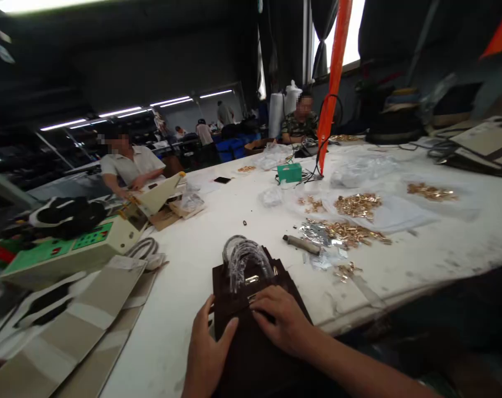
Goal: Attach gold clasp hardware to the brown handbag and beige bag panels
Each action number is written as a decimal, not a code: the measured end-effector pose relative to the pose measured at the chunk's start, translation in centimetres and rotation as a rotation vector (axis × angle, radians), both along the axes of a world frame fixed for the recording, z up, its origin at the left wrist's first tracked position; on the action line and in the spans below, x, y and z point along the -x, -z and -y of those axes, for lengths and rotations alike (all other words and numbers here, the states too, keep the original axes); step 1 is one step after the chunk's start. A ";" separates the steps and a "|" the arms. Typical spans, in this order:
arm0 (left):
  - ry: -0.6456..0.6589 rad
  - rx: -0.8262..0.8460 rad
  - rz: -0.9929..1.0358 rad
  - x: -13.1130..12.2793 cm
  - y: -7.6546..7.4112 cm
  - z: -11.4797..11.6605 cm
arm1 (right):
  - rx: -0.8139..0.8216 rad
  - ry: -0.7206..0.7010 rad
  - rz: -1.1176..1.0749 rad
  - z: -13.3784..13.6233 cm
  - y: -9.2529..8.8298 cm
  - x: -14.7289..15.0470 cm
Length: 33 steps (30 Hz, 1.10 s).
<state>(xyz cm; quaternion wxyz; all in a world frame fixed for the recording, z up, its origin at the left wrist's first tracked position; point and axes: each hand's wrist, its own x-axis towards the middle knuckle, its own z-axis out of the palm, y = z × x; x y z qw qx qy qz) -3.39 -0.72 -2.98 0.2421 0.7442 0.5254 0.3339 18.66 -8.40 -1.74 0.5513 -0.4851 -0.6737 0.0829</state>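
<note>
A dark brown handbag (251,331) lies at the near edge of the white table (218,232), its handles (245,257) wrapped in clear plastic and pointing away from me. My left hand (207,348) grips the bag's left edge, thumb laid across the front. My right hand (280,318) rests on top of the bag with fingers bent down onto the flap, near a small metal clasp (251,279).
Heaps of gold metal fittings (356,204) and a grey hand tool (303,244) lie to the right. Flat paper bags (80,320) and a cream and green machine (68,249) sit left. A green box (289,172) stands further back. Other people sit along the table's far left and end.
</note>
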 end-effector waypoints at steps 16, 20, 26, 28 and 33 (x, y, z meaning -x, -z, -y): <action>-0.007 -0.387 -0.155 -1.4 0.9 -0.3 | 0.454 0.730 0.204 8.7 5.8 -22.7; 0.001 -0.316 -0.128 -1.2 0.6 -0.3 | 0.519 0.661 0.298 8.4 6.9 -24.4; -0.037 -0.171 -0.036 -1.8 -0.5 -0.1 | 0.590 0.582 0.302 8.1 5.6 -25.0; -0.058 -0.127 0.018 -2.1 -0.9 0.2 | 0.605 0.599 0.286 8.1 5.3 -25.0; -0.083 -0.057 0.124 -2.3 -1.5 0.9 | 0.713 0.657 0.155 8.3 5.2 -25.2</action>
